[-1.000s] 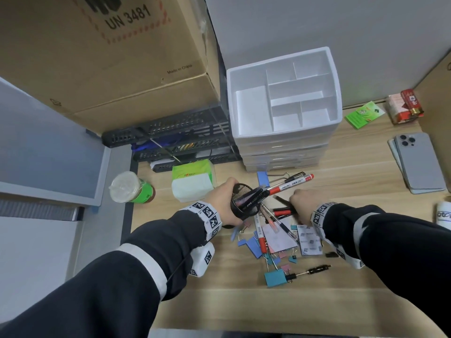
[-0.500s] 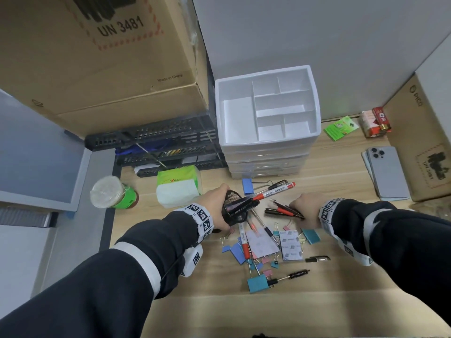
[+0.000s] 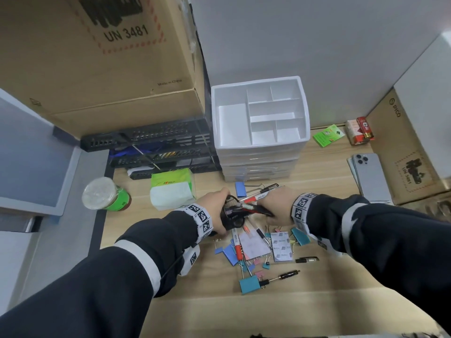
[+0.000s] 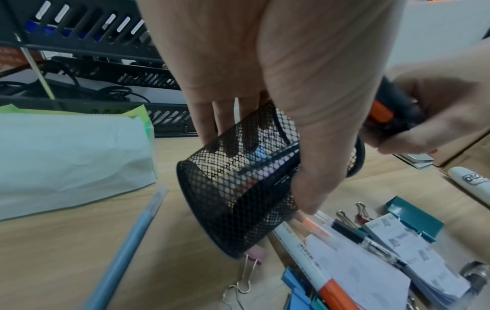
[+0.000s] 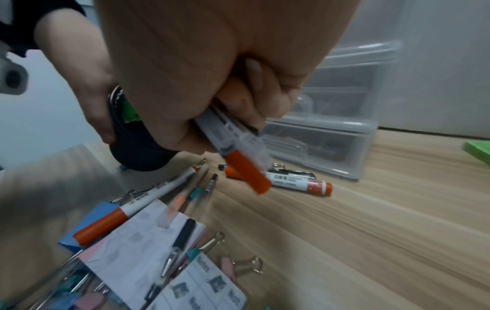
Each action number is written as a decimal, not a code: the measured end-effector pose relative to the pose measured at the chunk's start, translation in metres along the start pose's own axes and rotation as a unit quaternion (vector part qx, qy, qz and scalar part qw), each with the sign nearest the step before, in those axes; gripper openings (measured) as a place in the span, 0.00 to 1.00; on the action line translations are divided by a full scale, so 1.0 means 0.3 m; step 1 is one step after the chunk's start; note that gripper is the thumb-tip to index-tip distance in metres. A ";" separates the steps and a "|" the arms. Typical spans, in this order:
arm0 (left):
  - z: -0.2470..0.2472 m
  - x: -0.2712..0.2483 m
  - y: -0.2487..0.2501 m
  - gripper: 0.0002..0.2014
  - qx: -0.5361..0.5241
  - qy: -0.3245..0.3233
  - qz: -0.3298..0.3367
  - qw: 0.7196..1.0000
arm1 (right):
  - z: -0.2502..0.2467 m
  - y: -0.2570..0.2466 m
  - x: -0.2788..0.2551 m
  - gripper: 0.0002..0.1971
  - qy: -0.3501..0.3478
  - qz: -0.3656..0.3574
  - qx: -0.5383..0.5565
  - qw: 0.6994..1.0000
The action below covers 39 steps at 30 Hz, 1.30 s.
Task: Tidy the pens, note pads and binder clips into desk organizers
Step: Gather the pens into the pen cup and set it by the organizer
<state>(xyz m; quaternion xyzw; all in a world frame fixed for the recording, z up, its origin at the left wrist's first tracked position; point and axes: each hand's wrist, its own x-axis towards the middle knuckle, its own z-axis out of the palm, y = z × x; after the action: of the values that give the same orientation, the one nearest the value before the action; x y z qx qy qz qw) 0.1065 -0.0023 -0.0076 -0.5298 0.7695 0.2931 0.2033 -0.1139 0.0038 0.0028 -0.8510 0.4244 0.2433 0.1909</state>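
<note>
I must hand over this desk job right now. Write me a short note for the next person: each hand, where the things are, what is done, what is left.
Left hand: holds the black mesh pen cup, tilted, mouth toward the right hand.
Right hand: grips a bundle of pens, feeding it at the cup's mouth.
Done: a few pens are in the cup.
Left: markers, pens, note pads and binder clips lie loose on the desk. The white drawer organizer has an empty top tray.

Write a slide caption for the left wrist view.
Left hand tilts a mesh pen cup while right hand feeds pens in.
</note>
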 end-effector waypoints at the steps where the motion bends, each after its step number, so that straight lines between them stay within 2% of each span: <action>1: 0.001 -0.004 -0.001 0.42 0.001 0.000 0.003 1.000 | -0.008 -0.018 0.008 0.10 0.004 -0.008 -0.027 1.000; 4: 0.007 -0.019 -0.008 0.43 0.001 -0.008 0.006 1.000 | -0.027 -0.056 0.020 0.18 0.024 -0.021 -0.070 0.997; 7: 0.013 -0.040 -0.025 0.45 -0.011 -0.012 -0.004 1.000 | -0.033 -0.069 0.034 0.17 0.073 -0.029 -0.067 0.995; 9: 0.017 -0.054 -0.042 0.45 -0.021 -0.013 -0.007 1.000 | -0.036 -0.080 0.048 0.16 0.074 -0.033 -0.059 0.995; 12: 0.018 -0.072 -0.062 0.46 -0.028 -0.015 -0.011 0.999 | -0.036 -0.105 0.062 0.10 0.068 -0.013 -0.011 0.998; 17: 0.022 -0.077 -0.065 0.46 -0.052 -0.010 -0.016 0.998 | -0.022 -0.129 0.074 0.19 0.087 0.018 0.109 0.990; 22: 0.032 -0.070 -0.037 0.40 -0.077 0.015 -0.003 0.997 | -0.019 -0.156 0.064 0.17 0.092 -0.021 0.202 0.975; 30: 0.042 -0.077 -0.054 0.42 -0.107 0.035 -0.021 0.993 | 0.010 -0.170 0.035 0.26 0.162 -0.082 0.273 0.945; 36: 0.039 -0.107 -0.112 0.45 -0.137 0.067 -0.032 0.988 | -0.002 -0.134 0.000 0.34 0.174 -0.061 0.237 0.954; 39: 0.037 -0.121 -0.150 0.43 -0.140 0.089 -0.032 0.986 | 0.013 -0.075 0.017 0.26 0.198 -0.017 0.207 0.958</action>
<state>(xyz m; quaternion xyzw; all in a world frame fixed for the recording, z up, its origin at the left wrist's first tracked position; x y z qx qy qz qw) 0.1615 0.0184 -0.0039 -0.6014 0.7184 0.3433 0.0671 -0.0941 0.0154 -0.0006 -0.8313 0.4802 -0.0264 0.2787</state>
